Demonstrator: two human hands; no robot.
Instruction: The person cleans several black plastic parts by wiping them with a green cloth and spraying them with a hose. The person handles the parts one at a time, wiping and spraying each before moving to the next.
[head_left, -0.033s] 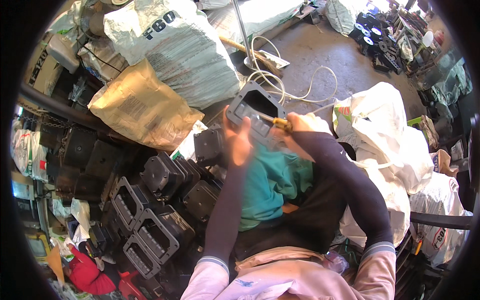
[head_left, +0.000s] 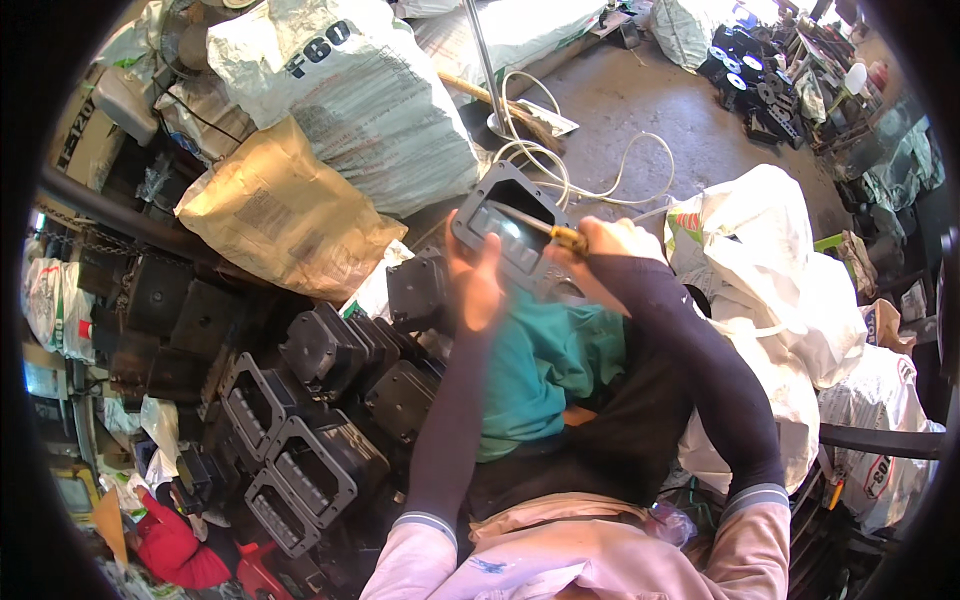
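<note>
A grey box-shaped housing with a flanged rim and bolt holes is tilted above my lap, its opening facing up. My left hand is closed round its left side, the thumb on the near wall. My right hand grips the yellow handle of what looks like a screwdriver. Its slim metal shaft reaches leftward into the housing's opening; the tip is hard to make out against the inner wall. Teal cloth lies over my lap beneath the housing.
Similar dark housings and lidded boxes are stacked at my left. Beyond them lie a brown paper bag and a large white sack. More white sacks stand at right. A pale hose coils on the floor ahead.
My right hand has tilted, and the screwdriver's shaft has shifted a little farther up and left inside the housing. My left hand and the housing stay nearly in place.
</note>
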